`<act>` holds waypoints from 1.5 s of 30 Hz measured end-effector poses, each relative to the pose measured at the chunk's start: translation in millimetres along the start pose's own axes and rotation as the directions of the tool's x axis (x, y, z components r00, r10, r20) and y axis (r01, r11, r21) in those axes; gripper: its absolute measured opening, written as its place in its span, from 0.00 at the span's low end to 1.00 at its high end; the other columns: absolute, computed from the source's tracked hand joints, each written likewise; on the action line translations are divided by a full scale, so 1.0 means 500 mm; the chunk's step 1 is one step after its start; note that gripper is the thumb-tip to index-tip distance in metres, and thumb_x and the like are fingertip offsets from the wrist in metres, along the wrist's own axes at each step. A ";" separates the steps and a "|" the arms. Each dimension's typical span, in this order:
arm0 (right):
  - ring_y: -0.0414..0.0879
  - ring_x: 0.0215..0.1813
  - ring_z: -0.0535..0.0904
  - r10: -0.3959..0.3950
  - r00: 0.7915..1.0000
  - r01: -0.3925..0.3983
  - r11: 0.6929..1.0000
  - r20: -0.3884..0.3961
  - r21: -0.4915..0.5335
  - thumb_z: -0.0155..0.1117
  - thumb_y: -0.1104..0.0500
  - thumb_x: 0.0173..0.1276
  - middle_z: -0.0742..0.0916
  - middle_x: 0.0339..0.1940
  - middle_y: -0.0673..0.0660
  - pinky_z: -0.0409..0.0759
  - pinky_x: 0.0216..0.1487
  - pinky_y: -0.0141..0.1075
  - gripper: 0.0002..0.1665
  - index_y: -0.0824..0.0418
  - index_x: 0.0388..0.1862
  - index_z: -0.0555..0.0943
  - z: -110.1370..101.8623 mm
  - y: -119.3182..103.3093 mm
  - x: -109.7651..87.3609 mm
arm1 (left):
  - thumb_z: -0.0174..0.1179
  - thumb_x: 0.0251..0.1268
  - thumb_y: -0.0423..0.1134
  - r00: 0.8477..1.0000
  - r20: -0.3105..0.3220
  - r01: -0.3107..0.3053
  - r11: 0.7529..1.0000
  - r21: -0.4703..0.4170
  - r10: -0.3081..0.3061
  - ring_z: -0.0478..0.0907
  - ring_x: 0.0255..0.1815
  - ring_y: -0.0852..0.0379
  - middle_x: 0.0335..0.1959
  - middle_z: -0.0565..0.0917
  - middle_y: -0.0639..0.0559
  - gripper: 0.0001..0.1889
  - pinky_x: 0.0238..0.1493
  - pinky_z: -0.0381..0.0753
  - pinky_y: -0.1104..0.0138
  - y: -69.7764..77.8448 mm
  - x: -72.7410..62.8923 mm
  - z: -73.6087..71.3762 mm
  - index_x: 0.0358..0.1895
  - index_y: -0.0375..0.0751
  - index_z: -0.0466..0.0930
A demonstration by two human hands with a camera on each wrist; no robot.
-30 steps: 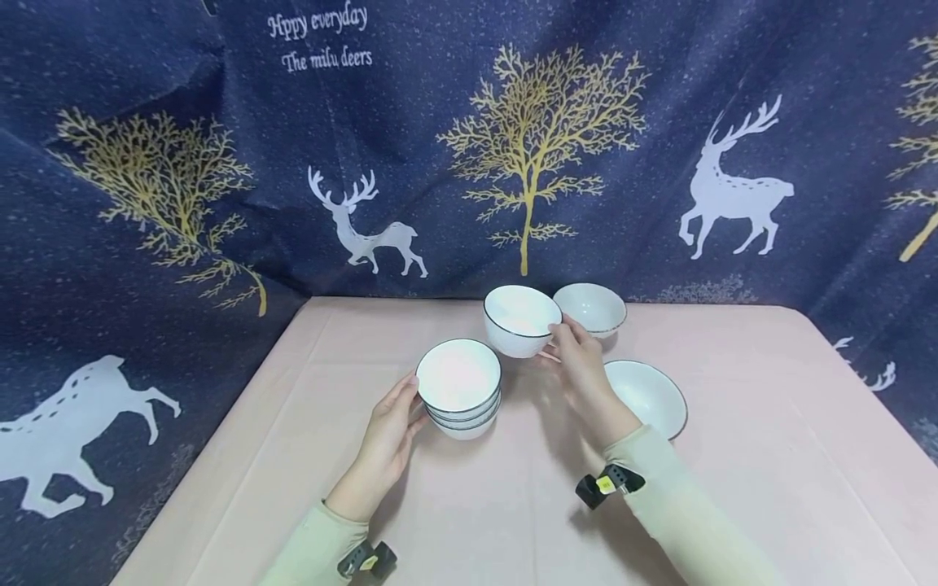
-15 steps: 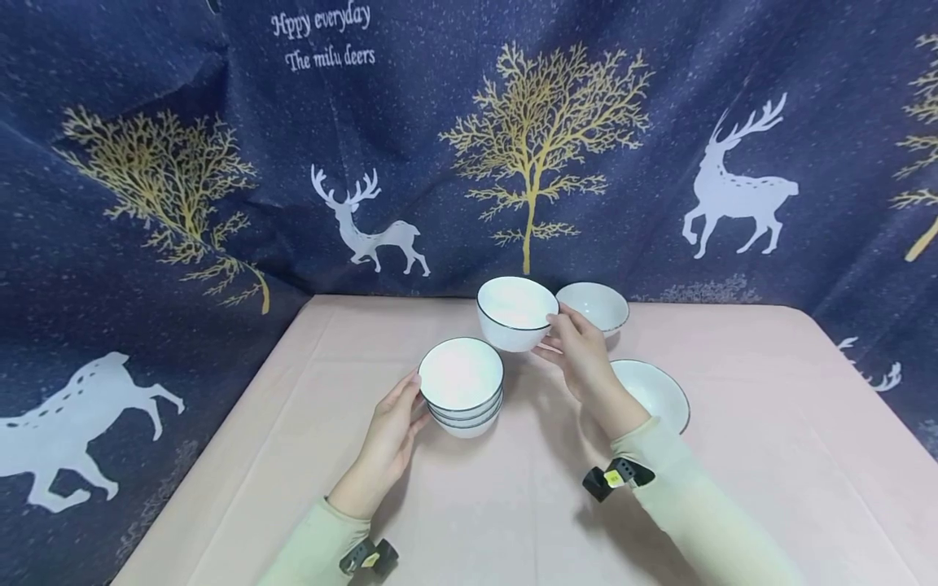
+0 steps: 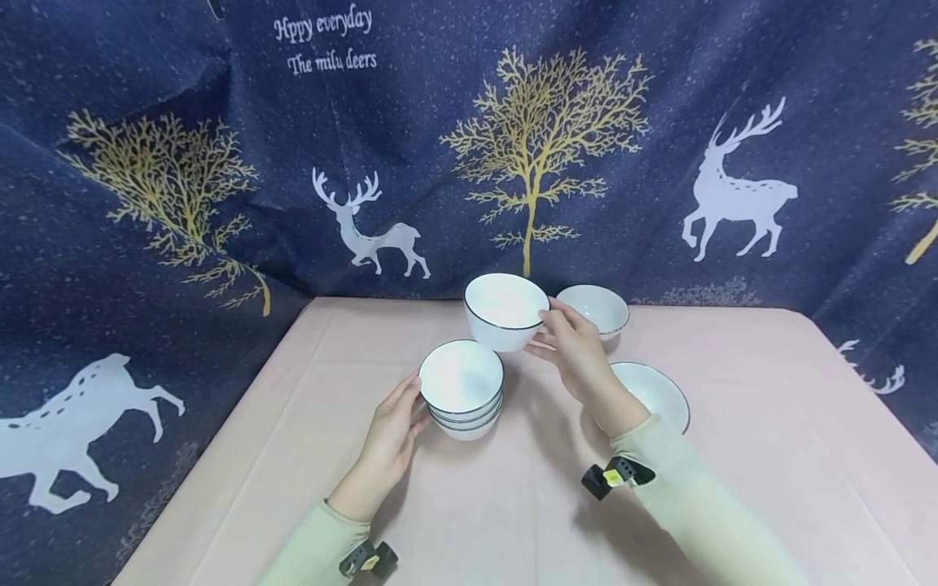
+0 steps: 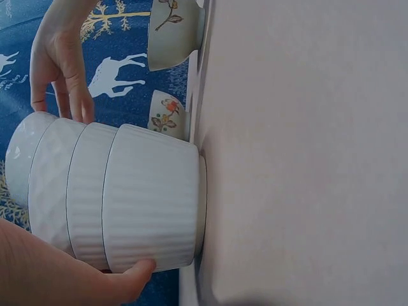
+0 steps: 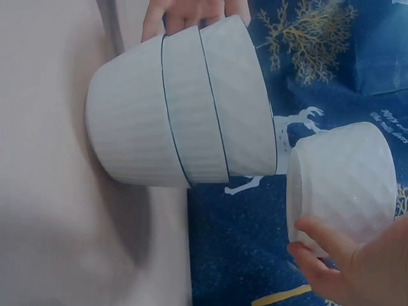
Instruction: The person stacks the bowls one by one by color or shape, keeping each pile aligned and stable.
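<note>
On the table stands a stack of three white bowls (image 3: 462,378) with thin dark rims, nested one inside another. My left hand (image 3: 388,431) holds the stack at its left side, thumb near the top rim. Another white bowl (image 3: 507,303) with a dark rim is gripped by my right hand (image 3: 579,354) at its right side, thumb at the rim and fingers below. It is raised behind and slightly right of the stack. In the right wrist view this bowl (image 5: 347,178) shows a faceted outer wall, apart from the ribbed stack (image 5: 137,115).
Two wider bowls stand on the pink-covered table (image 3: 469,521): one at the back right (image 3: 595,308), another nearer bowl (image 3: 655,396) partly behind my right forearm. Flower patterns show on their outer walls in the left wrist view. A dark blue deer-printed cloth (image 3: 586,163) hangs behind.
My right hand has carried its bowl left and a little upward in the head view, closer to the stack. The left hand and the stack have stayed in place.
</note>
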State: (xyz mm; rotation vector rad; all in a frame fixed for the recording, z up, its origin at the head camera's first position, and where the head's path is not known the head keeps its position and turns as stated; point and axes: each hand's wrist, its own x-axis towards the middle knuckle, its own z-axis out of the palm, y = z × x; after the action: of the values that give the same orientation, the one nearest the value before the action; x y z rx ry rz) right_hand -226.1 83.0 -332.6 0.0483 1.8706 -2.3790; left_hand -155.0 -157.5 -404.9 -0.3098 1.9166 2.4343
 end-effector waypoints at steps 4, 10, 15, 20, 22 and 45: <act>0.54 0.53 0.79 0.002 1.000 -0.002 1.000 0.017 0.000 0.46 0.60 0.74 0.71 0.65 0.67 0.83 0.54 0.40 0.33 0.63 0.75 0.56 0.009 -0.005 -0.003 | 0.45 0.77 0.45 1.000 0.002 -0.004 1.000 -0.002 0.004 0.56 0.73 0.44 0.73 0.60 0.42 0.26 0.73 0.60 0.48 0.001 0.000 -0.001 0.71 0.38 0.60; 0.47 0.44 0.83 0.019 0.998 -0.018 1.000 0.052 -0.021 0.46 0.61 0.71 0.74 0.64 0.67 0.84 0.52 0.41 0.32 0.63 0.74 0.59 0.027 -0.007 -0.006 | 0.45 0.77 0.45 1.000 0.012 -0.008 1.000 -0.017 0.009 0.56 0.73 0.44 0.73 0.60 0.42 0.26 0.73 0.59 0.48 0.002 0.000 -0.001 0.72 0.37 0.60; 0.50 0.47 0.83 0.029 0.996 -0.026 0.999 0.086 -0.035 0.49 0.60 0.71 0.74 0.63 0.69 0.84 0.52 0.42 0.32 0.64 0.73 0.60 0.038 -0.002 -0.011 | 0.44 0.77 0.44 1.000 0.016 -0.008 0.999 -0.032 0.009 0.57 0.73 0.44 0.73 0.60 0.42 0.26 0.73 0.58 0.47 0.000 0.001 -0.001 0.72 0.36 0.59; 0.55 0.52 0.81 0.033 0.992 -0.024 0.997 0.118 -0.076 0.50 0.60 0.70 0.74 0.63 0.69 0.84 0.53 0.42 0.33 0.64 0.73 0.61 0.045 0.003 -0.012 | 0.44 0.77 0.44 1.000 0.012 -0.006 0.999 -0.036 0.006 0.58 0.72 0.45 0.72 0.62 0.42 0.26 0.73 0.59 0.48 -0.001 0.002 -0.001 0.72 0.36 0.60; 0.56 0.52 0.81 0.036 0.990 -0.024 0.995 0.133 -0.092 0.50 0.60 0.71 0.74 0.63 0.69 0.84 0.52 0.42 0.32 0.64 0.73 0.61 0.047 0.003 -0.012 | 0.44 0.77 0.45 1.000 0.013 -0.003 1.000 -0.025 0.004 0.57 0.73 0.44 0.72 0.61 0.41 0.26 0.73 0.59 0.48 0.000 0.001 -0.001 0.72 0.36 0.59; 0.58 0.53 0.80 0.053 0.980 -0.028 0.990 0.189 -0.136 0.52 0.62 0.72 0.74 0.62 0.66 0.86 0.49 0.42 0.27 0.65 0.69 0.68 0.071 0.008 -0.016 | 0.40 0.78 0.44 1.000 0.018 -0.005 1.000 0.000 0.005 0.52 0.75 0.43 0.76 0.51 0.43 0.26 0.72 0.58 0.45 0.003 0.003 0.000 0.73 0.36 0.57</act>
State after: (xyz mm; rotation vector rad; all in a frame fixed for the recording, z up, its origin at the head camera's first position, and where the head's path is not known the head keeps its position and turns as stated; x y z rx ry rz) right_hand -215.9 48.3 -327.4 -0.1485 1.9110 -2.1407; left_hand -156.7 -158.2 -403.7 -0.2828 1.9128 2.4321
